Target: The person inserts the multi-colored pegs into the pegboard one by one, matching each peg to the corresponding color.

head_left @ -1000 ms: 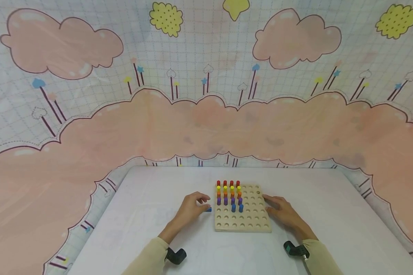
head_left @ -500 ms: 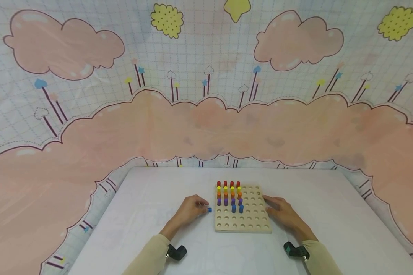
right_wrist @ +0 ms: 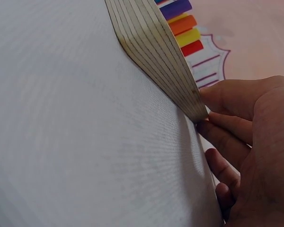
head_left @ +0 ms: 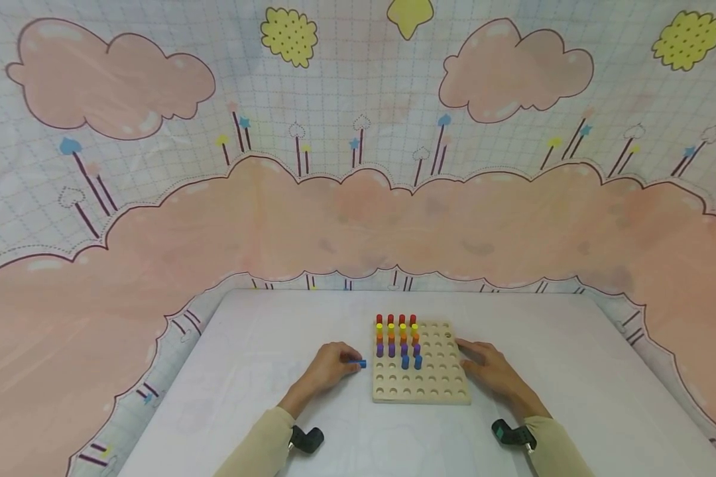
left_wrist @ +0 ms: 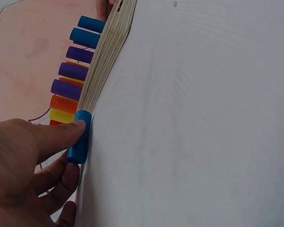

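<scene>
In the head view a square wooden pegboard (head_left: 420,391) lies on the table, its holes in rows. Red, yellow, orange and purple pegs fill rows on its left part, and two blue pegs (head_left: 412,362) stand below them. Left of the board, my left hand (head_left: 328,366) pinches another blue peg (left_wrist: 80,142), which lies sideways with one end toward the board. The thumb presses its near side in the left wrist view. My right hand (head_left: 494,372) touches the board's right edge, thumb and forefinger spread along it. Its fingers (right_wrist: 227,142) reach the board's corner in the right wrist view.
The white tabletop (head_left: 262,324) extends around the board on all sides. Behind it hangs a printed cloth (head_left: 358,218) with clouds and stars. A black wrist camera (head_left: 306,439) is strapped to the left wrist, another black camera (head_left: 513,432) to the right.
My left fingers, raised and spread earlier, have come down and closed in on the blue peg, which stays left of the board. The right hand and the board have not moved.
</scene>
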Demonstrator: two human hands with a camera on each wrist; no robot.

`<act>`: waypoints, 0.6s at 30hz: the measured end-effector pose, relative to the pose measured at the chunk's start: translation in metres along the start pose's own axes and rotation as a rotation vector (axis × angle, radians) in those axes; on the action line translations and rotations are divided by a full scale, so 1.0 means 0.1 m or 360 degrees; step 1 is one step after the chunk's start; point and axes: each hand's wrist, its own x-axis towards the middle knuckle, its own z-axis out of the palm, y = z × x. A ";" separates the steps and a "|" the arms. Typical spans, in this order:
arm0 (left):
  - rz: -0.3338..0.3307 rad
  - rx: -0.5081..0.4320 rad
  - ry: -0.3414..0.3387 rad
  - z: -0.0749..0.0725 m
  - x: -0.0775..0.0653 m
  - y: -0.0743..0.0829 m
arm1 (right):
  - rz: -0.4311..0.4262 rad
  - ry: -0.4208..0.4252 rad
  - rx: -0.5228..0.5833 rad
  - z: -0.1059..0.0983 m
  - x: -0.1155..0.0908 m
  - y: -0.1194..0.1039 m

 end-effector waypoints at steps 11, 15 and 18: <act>0.0078 -0.0044 0.0118 -0.03 -0.06 -0.04 | 0.0041 0.0006 -0.0019 0.04 -0.02 0.03; 0.0090 -0.0084 0.0158 -0.05 -0.08 0.00 | 0.0031 0.0019 -0.0016 0.03 -0.02 0.02; 0.0087 -0.0156 0.0203 -0.07 -0.09 0.05 | 0.0025 0.0015 -0.0010 0.03 -0.02 0.02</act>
